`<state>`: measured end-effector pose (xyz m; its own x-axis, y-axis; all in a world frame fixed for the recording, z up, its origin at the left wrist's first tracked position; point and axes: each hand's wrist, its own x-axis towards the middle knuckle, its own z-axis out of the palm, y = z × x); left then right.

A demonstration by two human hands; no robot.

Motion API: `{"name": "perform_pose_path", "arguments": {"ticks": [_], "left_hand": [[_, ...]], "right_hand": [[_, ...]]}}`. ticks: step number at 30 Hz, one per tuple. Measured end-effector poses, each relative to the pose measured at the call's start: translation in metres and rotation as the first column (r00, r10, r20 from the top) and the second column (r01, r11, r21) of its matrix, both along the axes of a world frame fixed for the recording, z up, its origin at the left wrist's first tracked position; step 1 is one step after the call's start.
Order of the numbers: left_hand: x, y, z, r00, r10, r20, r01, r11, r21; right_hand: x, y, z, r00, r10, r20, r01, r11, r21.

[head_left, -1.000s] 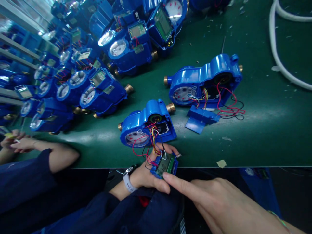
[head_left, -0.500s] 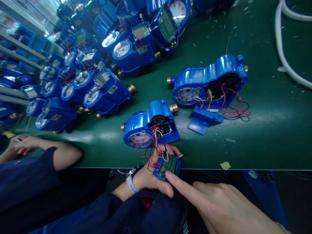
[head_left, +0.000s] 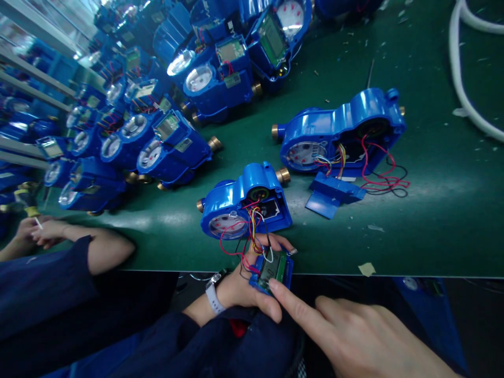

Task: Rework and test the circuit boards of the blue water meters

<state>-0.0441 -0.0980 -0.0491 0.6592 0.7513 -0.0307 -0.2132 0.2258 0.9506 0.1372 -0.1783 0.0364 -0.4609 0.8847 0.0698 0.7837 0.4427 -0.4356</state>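
Blue-cased rectangular LCD module (head_left: 271, 269) — gripped in the left hand (head_left: 252, 286), just off the near edge of the green tabletop (head_left: 331, 247). Right hand (head_left: 346, 325): index finger extended onto its lower end, other fingers curled. Coloured wires (head_left: 254, 226) join it to a blue, rounded meter housing (head_left: 240, 197).

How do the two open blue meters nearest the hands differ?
The near meter has wires running to a display unit in the left hand; the far meter has wires running to a blue unit lying on the bench. The near meter's body looks shorter, the far meter's longer. Both have round dials and brass-coloured fittings.
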Motion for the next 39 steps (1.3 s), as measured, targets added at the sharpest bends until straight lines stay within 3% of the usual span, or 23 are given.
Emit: {"name": "perform_pose_path", "arguments": {"ticks": [9,13,19,24,33,39], "left_hand": [[0.001,0.003,0.004,0.998,-0.033,-0.048,0.033,0.999,0.004],[0.001,0.006,0.002,0.996,-0.079,-0.034,0.079,0.997,-0.004],[0.000,0.002,0.001,0.997,-0.043,0.062,0.047,0.997,-0.067],[0.000,0.002,0.001,0.998,-0.048,0.047,0.050,0.998,-0.033],[0.001,0.009,0.010,0.996,-0.080,-0.031,0.079,0.996,-0.046],[0.000,0.006,0.002,0.995,-0.047,0.084,0.048,0.999,-0.020]], "right_hand": [[0.000,0.001,0.001,0.998,0.007,-0.059,-0.008,1.000,-0.026],[0.002,0.006,0.004,0.985,-0.082,-0.149,0.069,0.993,-0.093],[0.005,0.011,0.003,0.999,-0.013,0.036,0.015,0.999,-0.049],[-0.001,0.007,-0.004,0.997,-0.041,0.069,0.046,0.996,-0.072],[-0.011,0.009,-0.001,0.998,0.014,-0.055,-0.021,0.993,-0.115],[-0.003,0.017,0.007,0.968,-0.105,-0.226,0.067,0.983,-0.169]]}}
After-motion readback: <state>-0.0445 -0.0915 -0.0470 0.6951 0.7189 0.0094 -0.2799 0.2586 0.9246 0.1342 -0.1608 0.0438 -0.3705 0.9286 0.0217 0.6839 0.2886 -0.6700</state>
